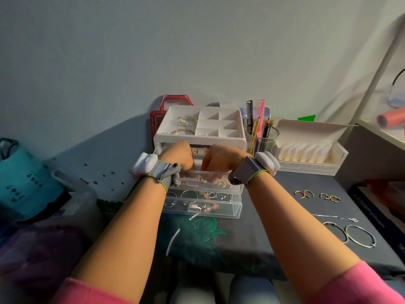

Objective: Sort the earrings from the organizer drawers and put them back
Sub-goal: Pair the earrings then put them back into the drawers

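A white organizer [198, 138] stands at the back of the grey table, gold hoops lying in its open top tray [186, 123]. Two clear drawers are pulled out toward me. My left hand [177, 155] and my right hand [221, 159] both reach down into the upper drawer [194, 183], fingers curled and hidden behind the knuckles. A gold earring [221, 183] lies in that drawer under my right hand. The lower drawer [203, 207] holds several silver rings and earrings. Two pairs of gold earrings [304, 194] [331, 197] lie on the table to the right.
Right of the organizer stand a clear cup of combs and brushes [262, 139] and an open white box of cotton pads [311, 150]. Two silver hoops [359, 235] and a thin chain [335, 217] lie at the front right. A teal bag [26, 183] sits at the left.
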